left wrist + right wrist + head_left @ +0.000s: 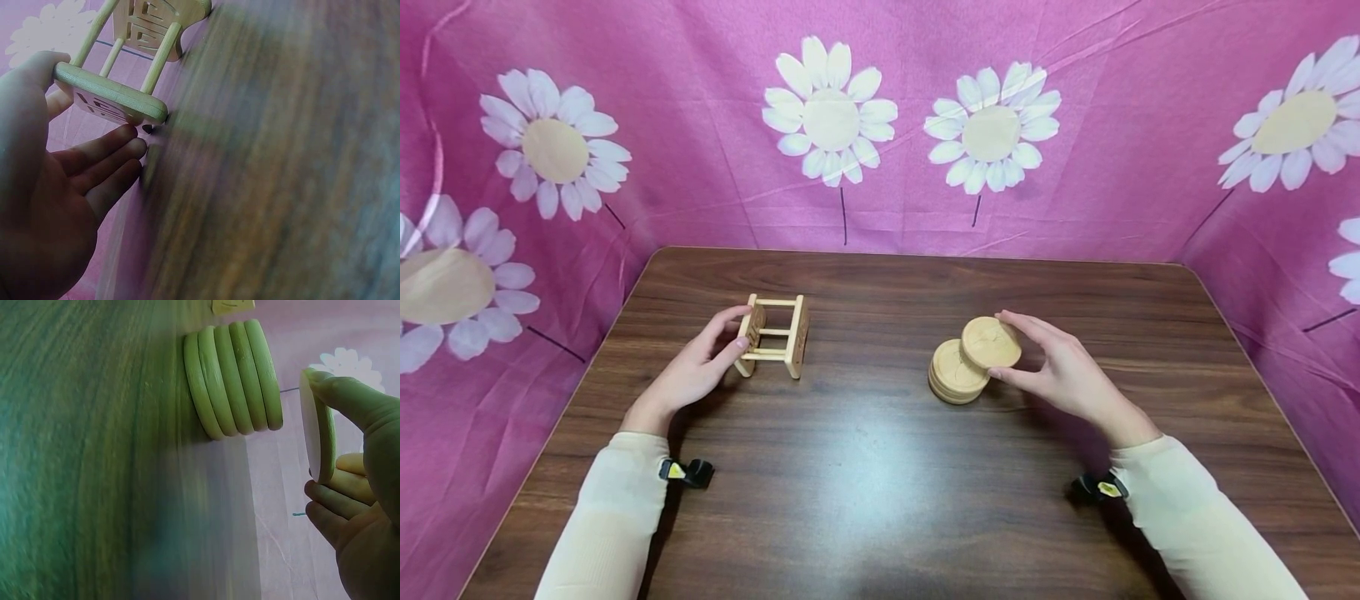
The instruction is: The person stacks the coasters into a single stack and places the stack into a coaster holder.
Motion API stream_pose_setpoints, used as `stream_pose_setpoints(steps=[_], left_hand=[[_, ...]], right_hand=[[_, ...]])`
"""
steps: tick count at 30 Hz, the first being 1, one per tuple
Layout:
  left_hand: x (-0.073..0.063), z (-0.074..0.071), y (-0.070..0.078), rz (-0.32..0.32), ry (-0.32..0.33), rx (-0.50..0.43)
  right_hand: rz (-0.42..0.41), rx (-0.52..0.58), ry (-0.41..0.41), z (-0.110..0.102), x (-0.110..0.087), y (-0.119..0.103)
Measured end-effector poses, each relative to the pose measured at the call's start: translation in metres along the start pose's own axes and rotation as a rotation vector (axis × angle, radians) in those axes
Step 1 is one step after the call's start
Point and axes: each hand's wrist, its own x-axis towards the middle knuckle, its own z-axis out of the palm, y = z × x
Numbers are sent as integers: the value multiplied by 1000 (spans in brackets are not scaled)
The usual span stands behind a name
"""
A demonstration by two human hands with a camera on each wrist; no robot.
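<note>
At the left of the table stands a small wooden coaster holder (pixel 797 340) with cut-out side panels joined by round rods. My left hand (pixel 691 373) pinches its near side panel (pixel 115 94) between thumb and fingertips; the other fingers spread below it in the left wrist view. Right of centre is a stack of round wooden coasters (pixel 953 379), several high. Above that stack, off to its right, my right hand (pixel 1071 371) holds one coaster (pixel 991 342) by its edges. In the right wrist view a gap separates this coaster (pixel 324 428) from the stack (pixel 232 381).
The dark wood-grain table (pixel 865 500) reaches back to a pink cloth (pixel 700 100) with white daisies, which also hangs at both sides. Black straps with small devices (pixel 700 473) sit on both wrists.
</note>
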Motion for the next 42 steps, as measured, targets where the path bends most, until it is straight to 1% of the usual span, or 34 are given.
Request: stream_pose_setpoints(steps=[11, 23, 32, 35, 42], left_hand=[[0, 1, -2, 11, 6, -9], [1, 1, -3, 12, 6, -16], [1, 1, -3, 14, 8, -12], [0, 1, -2, 13, 7, -11], [1, 1, -3, 10, 6, -4]], right_hand=[[-52, 41, -3, 9, -2, -4], [-79, 70, -19, 18, -2, -9], [-88, 41, -42, 22, -4, -13], [-100, 20, -43, 24, -4, -13], [-115, 23, -38, 29, -4, -12]])
